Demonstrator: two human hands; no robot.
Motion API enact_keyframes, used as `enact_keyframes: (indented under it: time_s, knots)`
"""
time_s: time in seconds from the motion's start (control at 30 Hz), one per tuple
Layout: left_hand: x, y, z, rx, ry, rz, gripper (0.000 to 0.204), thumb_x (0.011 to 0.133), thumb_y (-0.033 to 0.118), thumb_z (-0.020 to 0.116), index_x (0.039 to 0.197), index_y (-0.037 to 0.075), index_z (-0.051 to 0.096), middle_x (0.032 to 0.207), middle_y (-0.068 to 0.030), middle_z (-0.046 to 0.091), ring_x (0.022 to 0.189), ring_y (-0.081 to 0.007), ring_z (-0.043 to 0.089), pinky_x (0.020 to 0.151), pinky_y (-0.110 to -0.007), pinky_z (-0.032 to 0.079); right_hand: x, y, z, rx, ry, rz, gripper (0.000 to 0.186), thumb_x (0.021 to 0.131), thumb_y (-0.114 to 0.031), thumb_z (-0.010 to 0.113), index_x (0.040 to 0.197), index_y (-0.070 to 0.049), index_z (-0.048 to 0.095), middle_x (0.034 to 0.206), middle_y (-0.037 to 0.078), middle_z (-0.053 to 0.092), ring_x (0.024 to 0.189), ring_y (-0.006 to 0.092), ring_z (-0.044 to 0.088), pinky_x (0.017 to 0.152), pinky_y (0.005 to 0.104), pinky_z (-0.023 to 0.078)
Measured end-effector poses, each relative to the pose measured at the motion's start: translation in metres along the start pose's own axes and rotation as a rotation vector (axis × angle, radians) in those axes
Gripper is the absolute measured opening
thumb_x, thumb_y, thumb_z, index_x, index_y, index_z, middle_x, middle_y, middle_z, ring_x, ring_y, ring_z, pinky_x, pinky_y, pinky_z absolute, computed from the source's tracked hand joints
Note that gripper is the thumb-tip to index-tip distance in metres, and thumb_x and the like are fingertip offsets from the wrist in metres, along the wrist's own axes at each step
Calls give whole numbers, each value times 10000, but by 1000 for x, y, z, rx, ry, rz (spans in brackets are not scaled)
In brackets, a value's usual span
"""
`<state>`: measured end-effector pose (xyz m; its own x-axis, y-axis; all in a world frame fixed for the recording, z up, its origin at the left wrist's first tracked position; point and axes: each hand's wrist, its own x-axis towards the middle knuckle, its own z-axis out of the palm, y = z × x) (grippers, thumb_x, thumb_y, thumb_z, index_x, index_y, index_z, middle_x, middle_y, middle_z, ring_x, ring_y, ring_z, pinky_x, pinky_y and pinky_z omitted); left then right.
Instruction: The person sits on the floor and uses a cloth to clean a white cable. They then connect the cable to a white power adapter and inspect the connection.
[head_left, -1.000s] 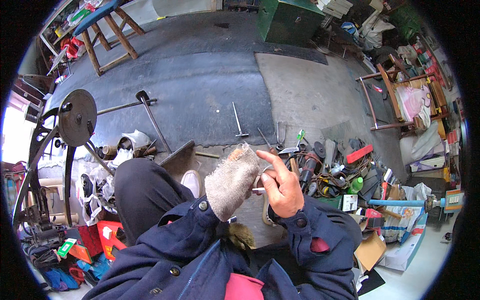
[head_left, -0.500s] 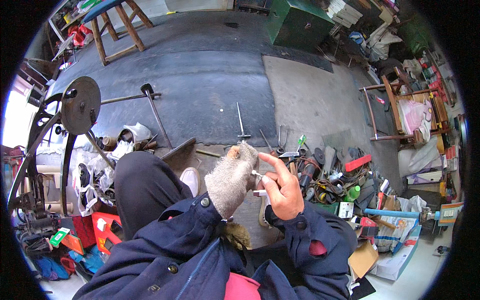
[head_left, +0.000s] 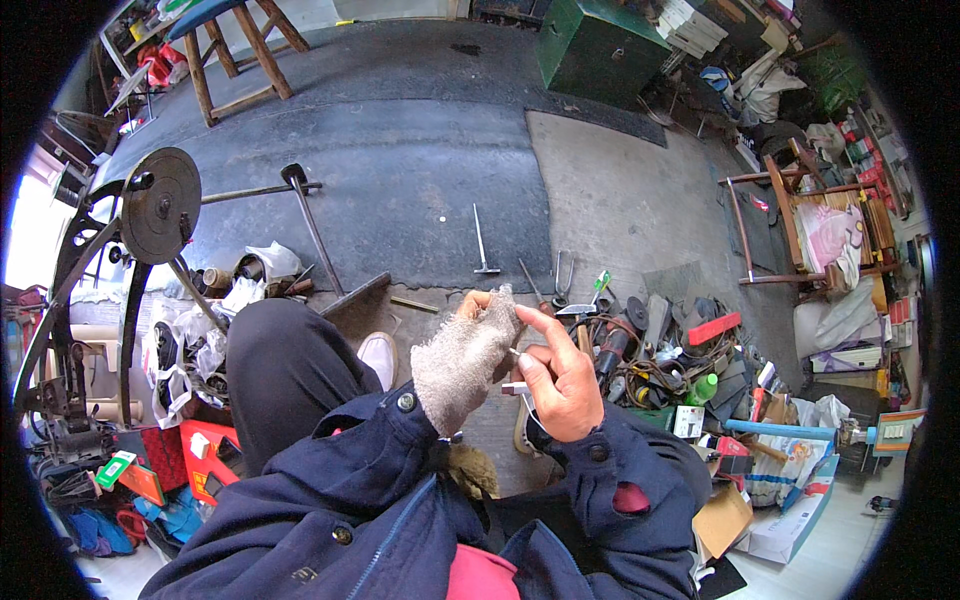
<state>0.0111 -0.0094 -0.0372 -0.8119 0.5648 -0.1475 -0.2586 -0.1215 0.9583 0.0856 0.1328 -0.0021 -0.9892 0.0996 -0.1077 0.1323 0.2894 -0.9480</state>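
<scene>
A fluffy grey-beige covering like a fingerless glove [head_left: 450, 375] wraps my left hand [head_left: 470, 340], leaving a bare fingertip showing at the top. Its fingers are curled, and whatever they hold is mostly hidden. My right hand [head_left: 562, 380] is bare and touches the left one. Its index finger stretches toward the left hand's fingers, while the thumb pinches a small thin white piece [head_left: 515, 352], too small to name. Below the thumb, a flat white-edged thing [head_left: 515, 388] sticks out; its kind is unclear.
A T-shaped metal tool [head_left: 481, 240] lies on the floor ahead. To the left stand a metal shoe-last stand [head_left: 318, 235] and a machine with a round wheel [head_left: 160, 205]. A pile of tools and scraps [head_left: 650, 345] sits right, near a wooden chair [head_left: 790, 220]. Farther off is a green box [head_left: 600, 50].
The small white piece has moved slightly and shows less between my hands. My right hand has shifted a little to the left; both hands remain together.
</scene>
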Motion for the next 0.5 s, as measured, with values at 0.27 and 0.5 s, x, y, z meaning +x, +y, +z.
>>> enact_keyframes:
  time_s: [0.27,0.5]
  knots:
    - [1,10,0,-343,171,-409,316,956,230,638,1205,86,507,969,-62,574,723,-163,619,588,-330,521,1,-5,-5,-85,-42,60,480,967,-7,488,1444,-7,435,730,34,630,698,88,590,671,260,476]
    - [-8,1,-8,862,168,298,436,731,66,717,1141,55,569,1058,-186,614,938,-373,643,787,-423,521,-1,-10,-4,-79,-11,76,476,963,-24,481,1438,-3,449,735,37,635,699,93,588,693,257,473]
